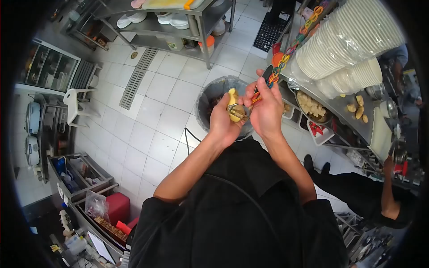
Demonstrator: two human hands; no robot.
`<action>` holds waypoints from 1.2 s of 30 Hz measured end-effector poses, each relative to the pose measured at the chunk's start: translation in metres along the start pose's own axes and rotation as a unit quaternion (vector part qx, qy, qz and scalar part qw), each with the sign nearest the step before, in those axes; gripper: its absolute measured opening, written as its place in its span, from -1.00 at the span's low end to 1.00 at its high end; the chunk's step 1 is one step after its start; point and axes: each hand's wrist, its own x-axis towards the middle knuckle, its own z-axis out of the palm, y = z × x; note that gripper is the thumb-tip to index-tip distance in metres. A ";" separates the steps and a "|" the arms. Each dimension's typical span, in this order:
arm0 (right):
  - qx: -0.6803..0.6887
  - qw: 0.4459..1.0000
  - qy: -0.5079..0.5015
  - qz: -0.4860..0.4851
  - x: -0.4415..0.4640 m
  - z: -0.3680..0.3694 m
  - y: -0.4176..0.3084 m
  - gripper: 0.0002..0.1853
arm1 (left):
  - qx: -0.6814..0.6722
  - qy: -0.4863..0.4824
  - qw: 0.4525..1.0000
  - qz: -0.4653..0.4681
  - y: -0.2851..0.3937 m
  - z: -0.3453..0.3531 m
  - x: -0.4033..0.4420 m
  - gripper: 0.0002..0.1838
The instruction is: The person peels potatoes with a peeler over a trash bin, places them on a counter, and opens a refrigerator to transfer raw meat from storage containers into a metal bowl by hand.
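Observation:
My left hand (222,119) is closed around a partly peeled piece of ginger (233,117), its pale yellow flesh showing above the fingers. Against the ginger lies the thin metal end of a peeler (232,106). My right hand (267,109) grips this tool; its dark handle end shows above the fingers. A chain of coloured rubber bands (284,60) runs down from the upper right to my right hand. Both hands are over a bin (205,94) lined with a plastic bag, with dark scraps inside.
Stacked white bowls (344,40) in plastic wrap stand at the right. Below them are a bowl of ginger (313,107), loose pieces (359,107) on the counter and a white tray with red items (318,129). Another person (357,190) stands at the right. A steel shelf (178,31) stands ahead.

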 end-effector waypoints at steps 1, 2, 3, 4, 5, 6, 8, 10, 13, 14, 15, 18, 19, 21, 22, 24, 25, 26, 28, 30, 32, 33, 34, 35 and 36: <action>0.002 1.000 -0.002 -0.001 0.001 -0.001 -0.001 -0.67 | -0.014 0.005 1.000 0.000 -0.003 0.002 0.002 -0.68; 0.004 1.000 -0.005 -0.001 0.002 -0.003 -0.002 -0.67 | -0.021 0.009 1.000 -0.001 -0.006 0.003 0.003 -0.68; 0.009 1.000 -0.010 0.000 0.003 -0.004 -0.003 -0.67 | -0.028 0.015 0.999 0.000 -0.010 0.003 0.005 -0.68; 0.007 1.000 -0.012 0.004 0.005 -0.005 -0.004 -0.67 | -0.034 0.021 0.999 0.003 -0.011 0.005 0.006 -0.67; 0.007 1.000 -0.016 0.008 0.007 -0.007 -0.004 -0.67 | -0.034 0.036 0.999 0.011 -0.013 0.007 0.006 -0.67; 0.007 1.000 -0.018 0.012 0.008 -0.008 -0.005 -0.67 | -0.033 0.053 0.998 0.018 -0.015 0.011 0.005 -0.67; 0.003 0.999 -0.012 0.031 0.010 -0.009 -0.006 -0.70 | -0.029 0.069 0.997 0.033 -0.020 0.013 0.005 -0.68; -0.003 0.999 -0.004 0.052 0.014 -0.012 -0.010 -0.75 | -0.022 0.066 0.997 0.046 -0.028 0.013 0.009 -0.68; -0.011 0.996 0.019 0.088 0.021 -0.020 -0.010 -0.85 | -0.014 0.086 0.993 0.074 -0.036 0.022 0.008 -0.69; -0.012 0.995 0.030 0.098 0.024 -0.025 -0.008 -0.88 | -0.009 0.091 0.993 0.080 -0.039 0.024 0.009 -0.69; -0.013 0.993 0.042 0.109 0.025 -0.027 -0.007 -0.91 | -0.004 0.097 0.992 0.087 -0.041 0.025 0.009 -0.69; -0.025 0.988 0.075 0.133 0.028 -0.031 -0.005 -0.92 | 0.020 0.072 0.993 0.088 -0.046 0.013 0.012 -0.64; -0.032 0.989 0.075 0.125 0.031 -0.033 -0.005 -0.91 | 0.029 0.056 0.994 0.085 -0.048 0.009 0.014 -0.61; -0.045 0.990 0.078 0.109 0.041 -0.041 0.000 -0.90 | 0.014 0.081 0.990 0.119 -0.056 0.009 0.016 -0.68; -0.052 0.989 0.087 0.110 0.048 -0.047 0.003 -0.90 | 0.006 0.094 0.986 0.135 -0.061 0.010 0.014 -0.71; -0.066 0.986 0.104 0.109 0.064 -0.060 0.015 -0.89 | 0.035 0.102 0.986 0.129 -0.063 0.005 0.011 -0.71; -0.062 0.985 0.100 0.124 0.070 -0.062 0.023 -0.89 | 0.050 0.102 0.985 0.129 -0.061 0.003 0.011 -0.70; -0.059 0.984 0.100 0.138 0.073 -0.063 0.032 -0.90 | 0.055 0.100 0.985 0.132 -0.059 -0.002 0.010 -0.67; -0.077 0.977 0.118 0.159 0.074 -0.055 0.047 -0.89 | 0.069 0.095 0.984 0.136 -0.055 -0.016 0.009 -0.59; -0.150 0.976 0.135 0.079 0.084 -0.060 0.064 -0.89 | 0.076 0.090 0.984 0.135 -0.062 -0.029 0.005 -0.60; -0.220 0.962 0.151 0.062 0.110 -0.082 0.097 -0.76 | 0.059 0.082 0.987 0.127 -0.062 -0.019 -0.010 -0.61; -0.268 0.951 0.138 0.068 0.110 -0.096 0.106 -0.75 | 0.054 0.099 0.985 0.130 -0.060 -0.010 -0.017 -0.61; -0.317 0.938 0.121 0.070 0.112 -0.104 0.109 -0.73 | 0.048 0.112 0.983 0.136 -0.055 -0.002 -0.020 -0.60; -0.366 0.922 0.102 0.070 0.119 -0.109 0.110 -0.72 | 0.041 0.123 0.981 0.145 -0.051 0.003 -0.019 -0.60; -0.376 0.920 0.072 0.081 0.117 -0.110 0.106 -0.68 | 0.042 0.117 0.982 0.144 -0.048 0.002 -0.019 -0.58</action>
